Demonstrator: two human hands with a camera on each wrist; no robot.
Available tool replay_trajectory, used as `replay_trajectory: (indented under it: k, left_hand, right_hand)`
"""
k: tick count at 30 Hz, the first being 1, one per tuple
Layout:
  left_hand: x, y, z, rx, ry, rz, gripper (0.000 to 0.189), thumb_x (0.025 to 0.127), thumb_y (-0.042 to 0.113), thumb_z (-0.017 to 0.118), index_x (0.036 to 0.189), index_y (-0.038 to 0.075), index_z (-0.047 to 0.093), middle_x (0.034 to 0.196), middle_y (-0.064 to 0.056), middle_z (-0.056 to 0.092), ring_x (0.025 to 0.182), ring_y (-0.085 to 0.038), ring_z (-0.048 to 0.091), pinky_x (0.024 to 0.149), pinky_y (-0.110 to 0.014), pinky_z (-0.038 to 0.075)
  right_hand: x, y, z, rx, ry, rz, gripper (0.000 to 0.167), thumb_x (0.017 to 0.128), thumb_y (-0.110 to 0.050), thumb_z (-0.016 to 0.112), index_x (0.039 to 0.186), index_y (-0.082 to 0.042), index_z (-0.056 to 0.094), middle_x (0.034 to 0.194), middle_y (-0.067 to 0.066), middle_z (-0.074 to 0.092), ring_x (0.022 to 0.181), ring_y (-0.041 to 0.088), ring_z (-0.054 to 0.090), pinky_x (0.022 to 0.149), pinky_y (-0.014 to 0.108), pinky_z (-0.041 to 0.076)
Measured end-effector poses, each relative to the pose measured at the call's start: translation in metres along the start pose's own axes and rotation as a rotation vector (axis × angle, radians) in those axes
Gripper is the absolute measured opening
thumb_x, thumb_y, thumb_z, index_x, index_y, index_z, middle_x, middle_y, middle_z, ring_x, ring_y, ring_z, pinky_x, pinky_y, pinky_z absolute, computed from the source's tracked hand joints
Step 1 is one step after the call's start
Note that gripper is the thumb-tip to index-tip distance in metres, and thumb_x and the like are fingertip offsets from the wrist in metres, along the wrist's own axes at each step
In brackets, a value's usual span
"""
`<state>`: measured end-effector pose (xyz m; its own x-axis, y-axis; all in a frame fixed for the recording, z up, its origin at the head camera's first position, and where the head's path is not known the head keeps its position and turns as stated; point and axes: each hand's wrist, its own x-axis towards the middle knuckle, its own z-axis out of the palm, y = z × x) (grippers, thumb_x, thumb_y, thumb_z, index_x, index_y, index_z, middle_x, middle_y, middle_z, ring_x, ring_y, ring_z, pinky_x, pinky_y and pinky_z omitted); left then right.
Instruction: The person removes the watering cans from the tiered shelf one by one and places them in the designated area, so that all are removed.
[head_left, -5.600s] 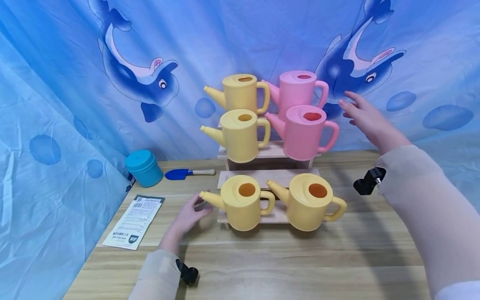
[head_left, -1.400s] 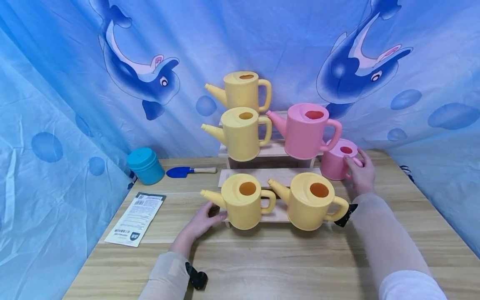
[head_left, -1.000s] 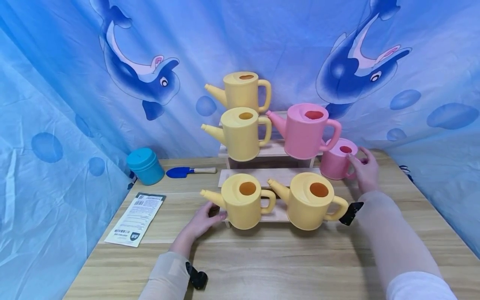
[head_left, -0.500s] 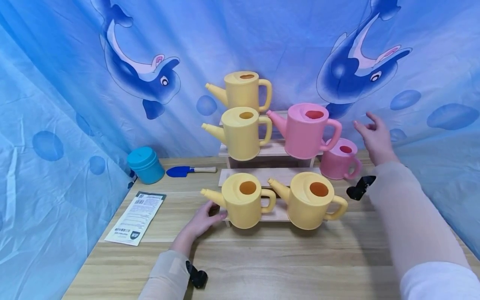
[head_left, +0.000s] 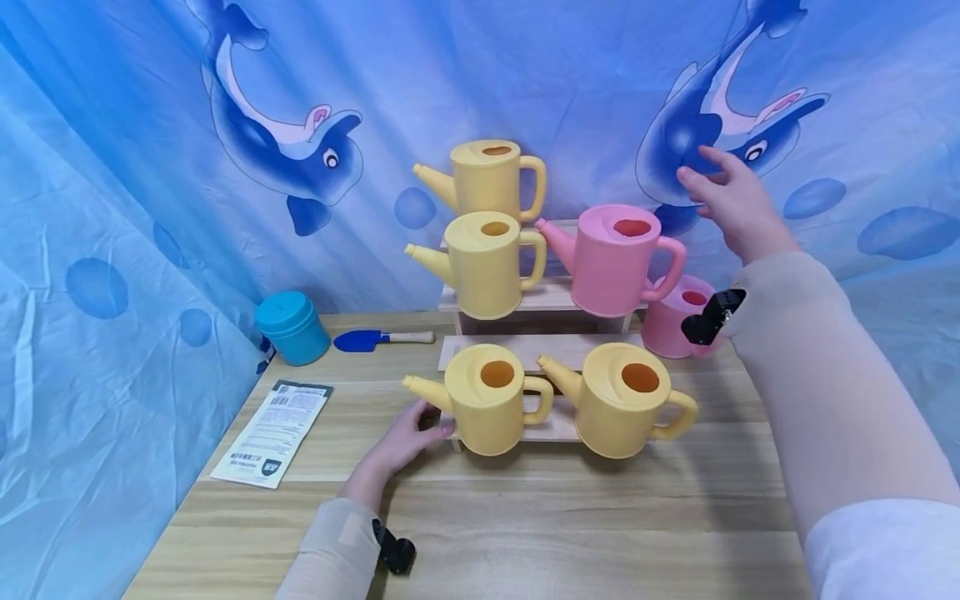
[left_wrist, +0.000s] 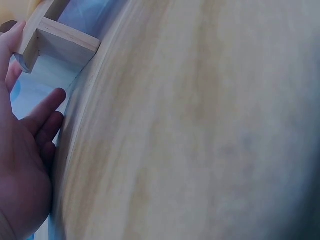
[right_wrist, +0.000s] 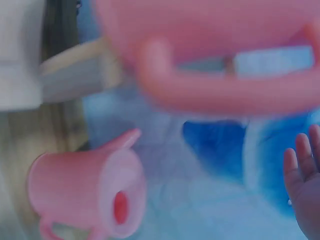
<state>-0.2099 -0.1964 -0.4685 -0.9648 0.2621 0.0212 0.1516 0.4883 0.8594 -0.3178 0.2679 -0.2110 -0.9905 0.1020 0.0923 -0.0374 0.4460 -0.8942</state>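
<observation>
My left hand (head_left: 407, 434) is at the left end of the tiered wooden stand (head_left: 558, 427), thumb and forefinger gripping its lowest board (left_wrist: 65, 35); the other fingers extend loosely. My right hand (head_left: 737, 198) is raised at the right, fingers spread, holding nothing. Beside it, a pink watering can (head_left: 611, 262) stands on the middle tier. Another pink watering can (right_wrist: 75, 185) stands on the table, partly hidden by the wrist camera in the head view. Yellow watering cans occupy the top tier (head_left: 486, 179), middle tier (head_left: 483, 271) and, as a pair, the lowest tier (head_left: 487, 412) (head_left: 615, 412).
At the left are a lidded turquoise canister (head_left: 291, 327), a blue trowel (head_left: 360, 340) with a pale handle and a printed packet (head_left: 272, 435). The table (head_left: 525, 533) meets a blue dolphin-print curtain (head_left: 420, 67) behind and at both sides.
One pink watering can went from the top tier to the table at right. My right hand released it and rose up and left. My left hand moved onto the stand's end.
</observation>
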Motion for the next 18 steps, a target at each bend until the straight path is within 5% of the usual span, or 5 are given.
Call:
replay_trajectory:
  k: [12,18]
  left_hand:
    - [-0.001,0.005,-0.001,-0.04,-0.018,-0.014,0.056,0.085,0.029,0.07,0.134,0.014,0.049,0.137,-0.012,0.047,0.127,-0.031,0.04,0.106,-0.052,0.026]
    - [-0.001,0.0,-0.001,-0.011,-0.004,-0.006,0.057,0.083,0.035,0.07,0.133,0.02,0.049,0.135,-0.007,0.049,0.126,-0.027,0.042,0.105,-0.05,0.029]
  right_hand:
    - [0.001,-0.062,0.034,-0.081,-0.15,-0.06,0.086,0.074,-0.069,0.053,0.146,-0.047,0.012,0.154,0.001,0.021,0.136,0.035,0.027,0.107,0.058,0.02]
    - [0.007,-0.082,0.058,-0.153,-0.203,-0.108,0.08,0.083,-0.062,0.052,0.148,-0.041,0.012,0.155,0.004,0.019,0.136,0.035,0.028,0.106,0.055,0.027]
